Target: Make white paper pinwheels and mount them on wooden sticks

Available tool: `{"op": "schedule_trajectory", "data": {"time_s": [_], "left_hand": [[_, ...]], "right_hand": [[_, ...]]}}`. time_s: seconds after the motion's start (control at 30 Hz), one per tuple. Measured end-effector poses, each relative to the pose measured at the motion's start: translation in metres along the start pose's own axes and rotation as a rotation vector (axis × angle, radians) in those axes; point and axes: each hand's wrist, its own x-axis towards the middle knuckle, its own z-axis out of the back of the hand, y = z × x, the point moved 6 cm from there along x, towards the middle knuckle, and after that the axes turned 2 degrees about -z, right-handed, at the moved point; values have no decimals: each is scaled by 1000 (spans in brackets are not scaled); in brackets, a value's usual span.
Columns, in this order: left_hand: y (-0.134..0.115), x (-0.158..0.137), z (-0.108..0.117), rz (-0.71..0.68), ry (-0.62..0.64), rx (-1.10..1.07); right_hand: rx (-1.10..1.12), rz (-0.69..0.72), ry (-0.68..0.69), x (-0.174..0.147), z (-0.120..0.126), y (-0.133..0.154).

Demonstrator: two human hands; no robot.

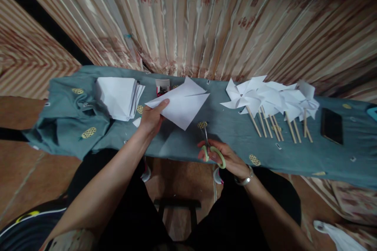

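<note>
My left hand (153,117) pinches a white paper square (185,108) at its left corner, thumb on top. A slit runs inward from the sheet's right side. In my right hand (224,155) is a pair of scissors (218,156) with pale green handles; the fingers pass through the loops and the blades point away from me, apart from the paper. Behind the sheet, partly covered by it, sits a small red and white box (162,86) with small dark items inside.
On the left of the cloth-covered table (176,145) lies a stack of white paper (116,96). Several paper pinwheels (271,96) on wooden sticks lie to the right, with a dark phone (332,125) beyond them. A pleated curtain (188,23) hangs along the back edge.
</note>
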Motion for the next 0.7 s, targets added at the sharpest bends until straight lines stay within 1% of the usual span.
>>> {"op": "schedule_trajectory", "data": {"time_s": [0.1,0.23,0.37,0.53,0.7], "left_hand": [[0,0,-1,16,-13,-7],[-1,-1,-5,31,1,-40],[-2,-2,-9,39,18,-69],[0,-6,-12,81,31,-150],[4,-9,-12,94,15,-133]], "right_hand": [[6,-1,7,5,-11,2],[-13,-28,-24,11,-16,3],[-5,-35,-4,17,-21,5],[-18,-18,-25,21,-24,8],[15,3,-50,23,-23,9]]}}
